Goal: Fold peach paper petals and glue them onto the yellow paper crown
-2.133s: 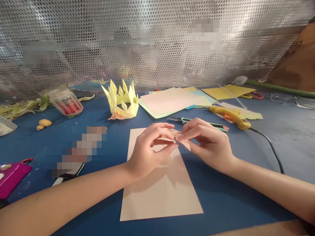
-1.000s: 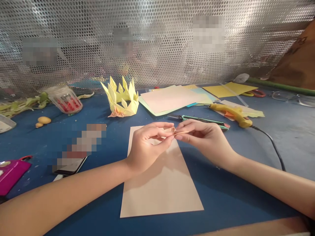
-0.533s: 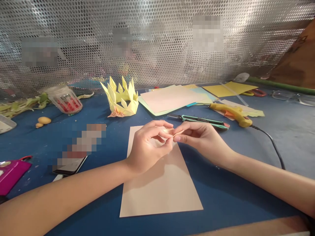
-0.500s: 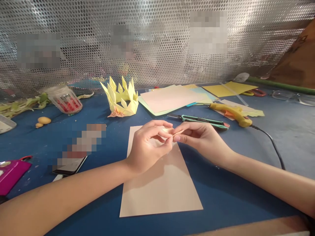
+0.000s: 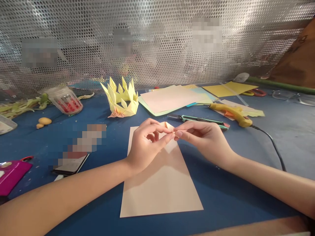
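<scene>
Between my two hands is a small folded piece of pale paper [image 5: 166, 125], mostly covered by my fingers. My left hand [image 5: 149, 144] pinches it from the left, thumb and index finger together. From the right, my right hand [image 5: 204, 139] pinches the same piece, and the fingertips of both hands meet. Both hands are above the far end of a pale pink paper sheet [image 5: 159, 190] lying flat on the blue table. Behind my right hand lies a green utility knife [image 5: 201, 121] with its blade out.
A yellow paper crown [image 5: 123, 101] stands behind my left hand. Stacked paper sheets [image 5: 169, 98] lie at the back. To the right is a yellow glue gun [image 5: 231, 114] with its cord. A phone [image 5: 71, 165], a jar [image 5: 65, 100] and a magenta object [image 5: 13, 175] are on the left.
The folded paper piece has turned, and its folded tip now shows above my left fingers. My fingertips have drawn closer together. The other things stay in place.
</scene>
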Available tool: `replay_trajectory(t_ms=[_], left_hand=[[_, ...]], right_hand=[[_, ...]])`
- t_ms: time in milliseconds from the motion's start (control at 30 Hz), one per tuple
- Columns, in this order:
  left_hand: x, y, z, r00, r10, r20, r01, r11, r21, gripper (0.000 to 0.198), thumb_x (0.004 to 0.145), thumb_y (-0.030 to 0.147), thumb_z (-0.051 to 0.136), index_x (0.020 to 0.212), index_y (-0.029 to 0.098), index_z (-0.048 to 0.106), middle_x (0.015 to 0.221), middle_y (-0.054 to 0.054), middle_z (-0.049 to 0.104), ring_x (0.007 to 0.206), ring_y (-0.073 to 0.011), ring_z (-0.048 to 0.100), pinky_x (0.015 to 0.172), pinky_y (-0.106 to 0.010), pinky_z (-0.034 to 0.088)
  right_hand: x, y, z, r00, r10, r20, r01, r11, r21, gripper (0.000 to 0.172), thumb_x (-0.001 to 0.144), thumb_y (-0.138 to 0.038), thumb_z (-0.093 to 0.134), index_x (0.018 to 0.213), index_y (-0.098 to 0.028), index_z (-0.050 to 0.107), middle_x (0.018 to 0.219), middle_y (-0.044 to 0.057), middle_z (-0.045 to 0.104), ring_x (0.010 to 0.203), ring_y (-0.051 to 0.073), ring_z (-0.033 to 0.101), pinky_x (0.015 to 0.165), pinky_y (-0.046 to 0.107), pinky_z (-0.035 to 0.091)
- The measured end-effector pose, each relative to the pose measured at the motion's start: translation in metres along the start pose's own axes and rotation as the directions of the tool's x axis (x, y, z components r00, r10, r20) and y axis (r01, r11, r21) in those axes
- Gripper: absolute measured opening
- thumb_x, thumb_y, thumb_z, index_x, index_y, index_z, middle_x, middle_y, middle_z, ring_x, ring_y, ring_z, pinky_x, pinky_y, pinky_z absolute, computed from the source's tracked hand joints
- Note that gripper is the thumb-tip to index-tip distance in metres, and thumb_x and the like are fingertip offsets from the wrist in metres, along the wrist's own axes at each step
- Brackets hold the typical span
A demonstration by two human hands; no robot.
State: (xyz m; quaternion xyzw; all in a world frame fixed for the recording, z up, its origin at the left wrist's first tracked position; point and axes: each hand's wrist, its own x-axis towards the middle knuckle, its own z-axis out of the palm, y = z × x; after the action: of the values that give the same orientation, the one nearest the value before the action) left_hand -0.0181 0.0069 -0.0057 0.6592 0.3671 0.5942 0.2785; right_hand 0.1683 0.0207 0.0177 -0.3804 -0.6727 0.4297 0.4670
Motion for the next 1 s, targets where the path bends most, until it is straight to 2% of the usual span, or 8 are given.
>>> replay_trajectory(t_ms=[100, 200, 333, 400, 533, 733, 833, 1000], left_hand=[[-0.002, 0.003, 0.0, 0.997, -0.052, 0.056, 0.055, 0.997, -0.05, 0.002, 0.082, 0.02, 0.078, 0.082, 0.022, 0.079, 0.085, -0.002, 0.075, 0.065, -0.0104, 0.064, 0.054, -0.02, 0.049], [-0.002, 0.005, 0.0, 0.989, -0.135, 0.065, 0.142, 0.983, -0.116, 0.003, 0.082, 0.022, 0.077, 0.083, 0.02, 0.079, 0.08, -0.002, 0.078, 0.065, -0.0121, 0.068, 0.056, -0.022, 0.053], [0.002, 0.001, 0.0, 0.949, -0.304, 0.087, 0.316, 0.904, -0.289, 0.01, 0.081, 0.026, 0.079, 0.088, 0.019, 0.079, 0.075, -0.003, 0.078, 0.067, -0.015, 0.072, 0.055, -0.023, 0.057], [0.005, -0.002, 0.0, 0.936, -0.342, 0.083, 0.349, 0.874, -0.337, 0.012, 0.079, 0.027, 0.081, 0.085, 0.018, 0.077, 0.078, -0.004, 0.079, 0.071, -0.0164, 0.074, 0.063, -0.026, 0.061], [0.007, -0.005, 0.001, 0.932, -0.351, 0.085, 0.357, 0.861, -0.361, 0.012, 0.075, 0.025, 0.082, 0.079, 0.018, 0.074, 0.081, -0.003, 0.079, 0.08, -0.0178, 0.076, 0.08, -0.032, 0.062], [0.006, -0.006, 0.002, 0.931, -0.335, 0.143, 0.364, 0.862, -0.353, 0.009, 0.074, 0.025, 0.084, 0.08, 0.021, 0.079, 0.094, -0.003, 0.079, 0.09, -0.0192, 0.075, 0.088, -0.034, 0.059], [0.006, -0.006, 0.002, 0.93, -0.327, 0.167, 0.366, 0.869, -0.333, 0.007, 0.076, 0.027, 0.083, 0.081, 0.022, 0.08, 0.09, -0.003, 0.079, 0.088, -0.0182, 0.073, 0.085, -0.032, 0.059], [0.006, -0.003, 0.001, 0.91, -0.35, 0.222, 0.404, 0.867, -0.29, 0.009, 0.081, 0.029, 0.08, 0.083, 0.021, 0.081, 0.085, -0.004, 0.078, 0.081, -0.016, 0.07, 0.068, -0.024, 0.057]], right_hand=[[-0.001, 0.001, 0.0, 0.997, -0.075, -0.018, 0.074, 0.997, -0.031, 0.008, 0.077, -0.033, 0.082, 0.079, -0.026, 0.08, 0.078, 0.001, 0.079, 0.075, 0.017, 0.073, 0.074, 0.028, 0.062], [-0.002, 0.004, 0.001, 0.995, -0.101, -0.015, 0.1, 0.994, -0.047, 0.008, 0.079, -0.033, 0.08, 0.081, -0.026, 0.08, 0.084, 0.002, 0.08, 0.081, 0.019, 0.075, 0.079, 0.031, 0.063], [-0.004, 0.009, 0.001, 0.999, -0.053, -0.013, 0.052, 0.998, -0.018, 0.014, 0.08, -0.035, 0.08, 0.093, -0.029, 0.081, 0.097, 0.001, 0.081, 0.089, 0.021, 0.077, 0.086, 0.033, 0.063], [-0.005, 0.01, 0.002, 1.0, -0.018, -0.014, 0.018, 1.0, 0.005, 0.018, 0.081, -0.035, 0.08, 0.098, -0.031, 0.081, 0.099, 0.0, 0.081, 0.093, 0.022, 0.077, 0.089, 0.035, 0.063], [-0.005, 0.01, 0.003, 0.999, -0.012, -0.05, 0.013, 1.0, 0.025, 0.018, 0.081, -0.035, 0.08, 0.097, -0.03, 0.081, 0.096, 0.0, 0.081, 0.091, 0.022, 0.078, 0.084, 0.033, 0.065], [-0.005, 0.011, 0.003, 0.994, -0.078, -0.078, 0.08, 0.997, 0.023, 0.014, 0.081, -0.031, 0.081, 0.095, -0.031, 0.08, 0.093, -0.003, 0.082, 0.086, 0.017, 0.078, 0.083, 0.026, 0.064], [-0.006, 0.012, 0.004, 0.99, -0.107, -0.086, 0.105, 0.994, -0.032, 0.014, 0.081, -0.033, 0.08, 0.096, -0.031, 0.08, 0.095, -0.001, 0.081, 0.086, 0.019, 0.078, 0.083, 0.031, 0.065], [-0.01, 0.01, 0.003, 0.99, -0.126, -0.07, 0.118, 0.986, -0.117, 0.013, 0.084, -0.037, 0.077, 0.093, -0.03, 0.081, 0.093, 0.001, 0.081, 0.085, 0.022, 0.077, 0.081, 0.034, 0.064]])
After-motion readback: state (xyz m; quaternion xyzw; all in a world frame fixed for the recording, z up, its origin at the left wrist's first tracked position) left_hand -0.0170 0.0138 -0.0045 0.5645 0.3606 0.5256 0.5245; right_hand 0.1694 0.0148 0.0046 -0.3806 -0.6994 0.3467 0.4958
